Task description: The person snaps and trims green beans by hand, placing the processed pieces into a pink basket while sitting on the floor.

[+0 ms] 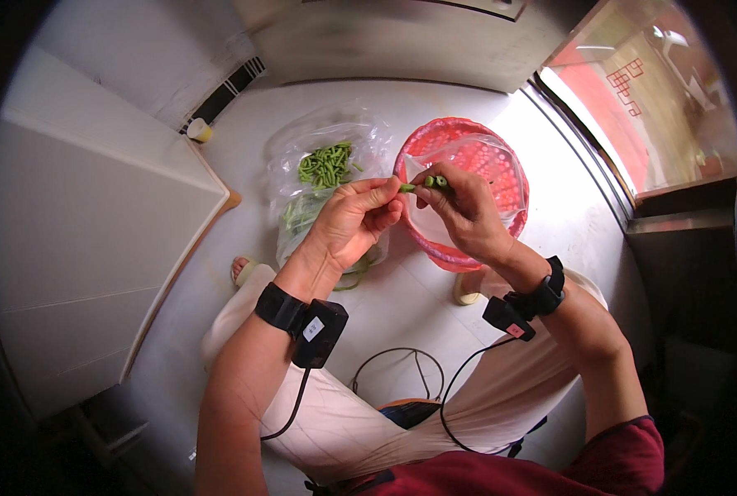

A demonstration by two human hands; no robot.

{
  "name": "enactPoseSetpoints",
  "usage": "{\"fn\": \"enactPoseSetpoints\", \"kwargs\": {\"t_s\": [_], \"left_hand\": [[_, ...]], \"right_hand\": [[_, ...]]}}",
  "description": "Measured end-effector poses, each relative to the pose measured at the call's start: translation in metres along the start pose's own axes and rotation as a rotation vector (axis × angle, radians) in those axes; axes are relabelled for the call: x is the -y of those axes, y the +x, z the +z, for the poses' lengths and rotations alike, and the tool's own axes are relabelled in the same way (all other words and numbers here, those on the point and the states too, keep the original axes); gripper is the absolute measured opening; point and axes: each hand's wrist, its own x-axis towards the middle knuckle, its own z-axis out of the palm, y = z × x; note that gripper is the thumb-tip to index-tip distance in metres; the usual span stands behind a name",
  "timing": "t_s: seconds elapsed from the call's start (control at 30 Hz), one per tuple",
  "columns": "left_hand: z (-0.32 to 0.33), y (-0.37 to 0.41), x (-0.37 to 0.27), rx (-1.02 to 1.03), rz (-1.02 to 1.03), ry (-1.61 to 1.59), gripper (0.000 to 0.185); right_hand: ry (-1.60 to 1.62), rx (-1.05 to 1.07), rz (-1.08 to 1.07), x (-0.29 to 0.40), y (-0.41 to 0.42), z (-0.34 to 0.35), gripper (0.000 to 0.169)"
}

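Between my two hands is a short green bean piece [407,187]. The thumb and fingertips of my left hand [362,214] pinch one end of it. My right hand [464,208] grips the other end and also has cut bean pieces [435,181] tucked in its fingers. Under the right hand stands a red perforated plastic basket [413,232] with a clear plastic bag inside it. Left of it, a pile of short green bean pieces [326,166] lies on a spread clear plastic bag [281,155]. A second bag [294,214] with green beans is partly hidden by my left hand.
A yellow and white paper cup [199,130] is on the floor by the wall. White panelled furniture [114,248] stands at the left, a pale cabinet [399,49] at the far side. Black cables [297,409] run from the wrist-strapped devices. A glass door [647,93] is at the right.
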Motion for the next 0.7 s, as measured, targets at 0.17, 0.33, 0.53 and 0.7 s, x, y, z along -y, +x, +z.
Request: {"fn": "enactPoseSetpoints", "kwargs": {"t_s": [0.17, 0.33, 0.53, 0.7], "left_hand": [[0.014, 0.020, 0.007, 0.038, 0.044, -0.127, 0.009], [0.028, 0.054, 0.018, 0.067, 0.146, -0.072, 0.013], [0.040, 0.083, 0.049, -0.039, 0.184, 0.153, 0.018], [0.045, 0.107, 0.063, -0.074, 0.240, 0.384, 0.022]], "right_hand": [[0.176, -0.084, 0.070, -0.009, 0.004, -0.013, 0.014], [0.407, -0.261, 0.168, -0.012, 0.018, -0.028, 0.017], [0.666, -0.363, 0.296, -0.017, 0.024, -0.073, 0.021], [0.693, -0.377, 0.322, -0.011, 0.018, -0.085, 0.021]]}}
